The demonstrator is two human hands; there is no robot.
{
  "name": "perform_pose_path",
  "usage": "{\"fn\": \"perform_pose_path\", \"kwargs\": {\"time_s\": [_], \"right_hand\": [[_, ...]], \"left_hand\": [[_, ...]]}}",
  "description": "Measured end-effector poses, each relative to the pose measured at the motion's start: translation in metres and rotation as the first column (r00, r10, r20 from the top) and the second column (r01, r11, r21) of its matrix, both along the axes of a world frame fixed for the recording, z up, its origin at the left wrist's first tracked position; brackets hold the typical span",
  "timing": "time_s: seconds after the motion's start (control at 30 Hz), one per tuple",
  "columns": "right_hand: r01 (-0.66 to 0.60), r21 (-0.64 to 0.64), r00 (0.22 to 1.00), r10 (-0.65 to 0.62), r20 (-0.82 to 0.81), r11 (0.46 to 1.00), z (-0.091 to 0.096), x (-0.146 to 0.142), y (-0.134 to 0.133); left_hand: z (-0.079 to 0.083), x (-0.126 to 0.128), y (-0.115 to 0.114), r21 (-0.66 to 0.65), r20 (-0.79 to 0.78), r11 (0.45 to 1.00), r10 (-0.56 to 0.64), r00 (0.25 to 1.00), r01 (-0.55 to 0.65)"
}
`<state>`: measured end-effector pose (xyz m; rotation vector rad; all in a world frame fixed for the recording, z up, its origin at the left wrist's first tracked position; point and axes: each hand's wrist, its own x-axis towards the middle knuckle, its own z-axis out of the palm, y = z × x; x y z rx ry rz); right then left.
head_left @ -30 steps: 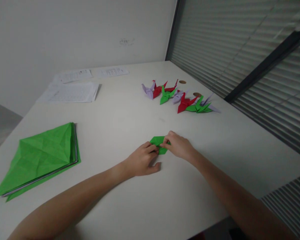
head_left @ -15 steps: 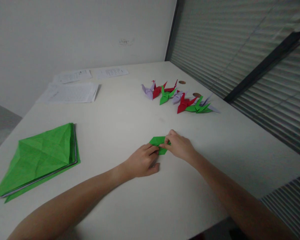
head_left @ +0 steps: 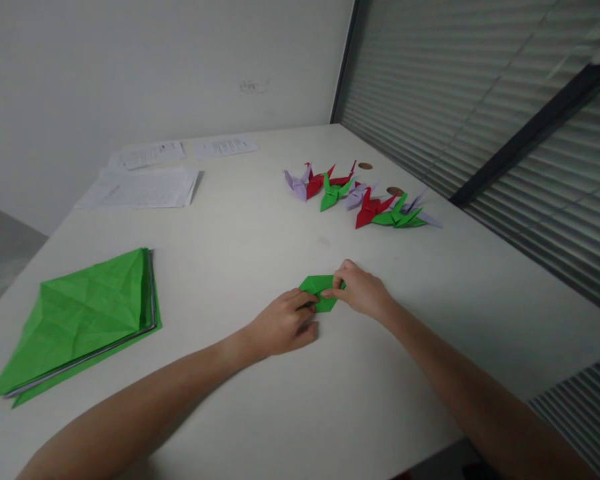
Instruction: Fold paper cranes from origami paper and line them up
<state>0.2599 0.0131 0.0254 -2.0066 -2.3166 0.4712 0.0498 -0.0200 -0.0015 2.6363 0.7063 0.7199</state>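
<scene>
A small folded piece of green origami paper [head_left: 325,303] lies on the white table between my hands. My left hand [head_left: 286,323] holds it down at its left side, fingertips on the paper, with the thumb apart and resting on the table. At the paper's right end, my right hand [head_left: 359,289] pinches the edge between thumb and fingers. Those fingers hide the right end of the paper, and the left fingers cover part of its lower left side.
Several folded paper cranes [head_left: 367,208] in red, green and lilac stand at the back right. A stack of green paper sheets [head_left: 87,303] lies on the left. Printed sheets [head_left: 145,187] are farther back. Blinds [head_left: 460,100] border the right side of the table [head_left: 220,240].
The whole view has shifted slightly. Both hands keep nearly the same hold on the green origami paper, and a little more of its middle shows between them.
</scene>
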Motion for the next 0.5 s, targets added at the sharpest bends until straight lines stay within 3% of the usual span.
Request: {"fn": "perform_pose_path", "kwargs": {"time_s": [0.5], "right_hand": [[-0.075,0.004,0.997,0.075,-0.028,0.997,0.0000,0.0043,0.0025]], "left_hand": [[0.0060,0.0040,-0.0027,0.057,-0.226,0.998,0.030,0.974,-0.017]]}}
